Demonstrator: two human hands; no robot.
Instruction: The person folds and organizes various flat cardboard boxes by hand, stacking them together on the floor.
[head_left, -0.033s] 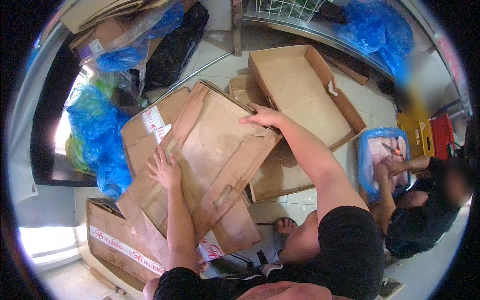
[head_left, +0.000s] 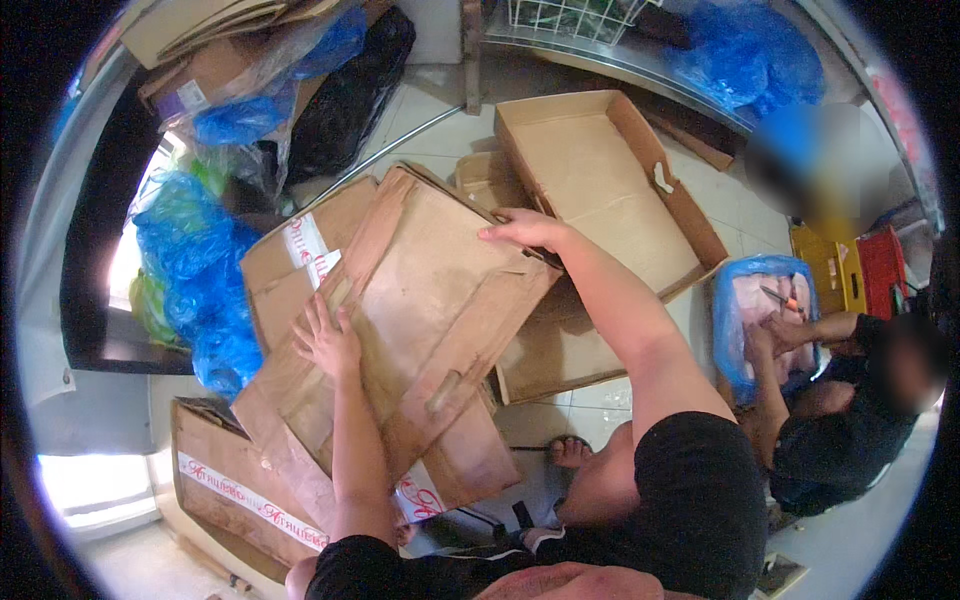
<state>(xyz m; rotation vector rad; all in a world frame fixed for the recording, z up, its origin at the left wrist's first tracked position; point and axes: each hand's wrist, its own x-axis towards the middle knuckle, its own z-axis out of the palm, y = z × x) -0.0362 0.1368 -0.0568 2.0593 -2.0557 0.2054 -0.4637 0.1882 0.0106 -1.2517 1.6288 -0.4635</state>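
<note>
A partly flattened brown cardboard box lies at an angle in front of me, on top of other cardboard pieces. My left hand rests on its left side, palm down and fingers spread. At the upper right edge, my right hand grips the cardboard, with its thumb on the face; some fingertips are hidden. Beneath, a flap with white tape and red print sticks out to the left. An open, shallow cardboard box stands just beyond my right hand.
A taped cardboard box sits at lower left, below blue plastic bags. On the right, a co-worker's hands are over a blue-lined tub holding pale contents and an orange-handled tool. A yellow crate stands behind it.
</note>
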